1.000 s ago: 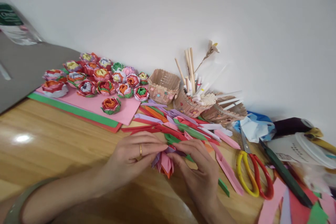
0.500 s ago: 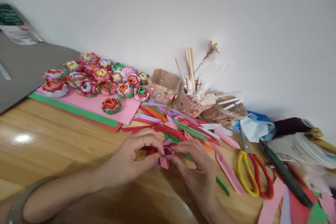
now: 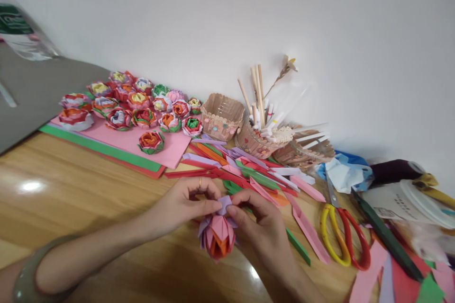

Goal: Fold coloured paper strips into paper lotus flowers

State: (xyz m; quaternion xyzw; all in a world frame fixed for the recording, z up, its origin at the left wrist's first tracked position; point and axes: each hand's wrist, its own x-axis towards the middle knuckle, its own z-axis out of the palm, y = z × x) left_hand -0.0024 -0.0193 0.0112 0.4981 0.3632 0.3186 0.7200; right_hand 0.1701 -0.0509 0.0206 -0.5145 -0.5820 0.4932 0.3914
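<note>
Between my two hands, over the wooden table, is a folded paper flower [image 3: 217, 236] with pink, orange and purple petals, its opening tilted down toward me. My left hand [image 3: 195, 203] pinches a purple petal [image 3: 224, 205] at the top of the flower from the left. From the right, my right hand [image 3: 258, 218] pinches the same petal, thumb and fingers at its edge. The far side of the flower is hidden. Just behind my hands lie folded paper strips [image 3: 245, 165] in several colours.
Finished paper flowers [image 3: 151, 143] stand on stacked coloured paper [image 3: 177, 149] at the left back. Decorated baskets [image 3: 222, 118] line the wall, some holding sticks and pens. Scissors [image 3: 344, 236], a green cutter knife [image 3: 387, 236], a plastic tub [image 3: 398, 203] and paper scraps [image 3: 369, 274] lie at the right.
The flower has turned in my hands, so its pink and orange petals now face me and hang below my fingers. A purple petal has come up between my fingertips.
</note>
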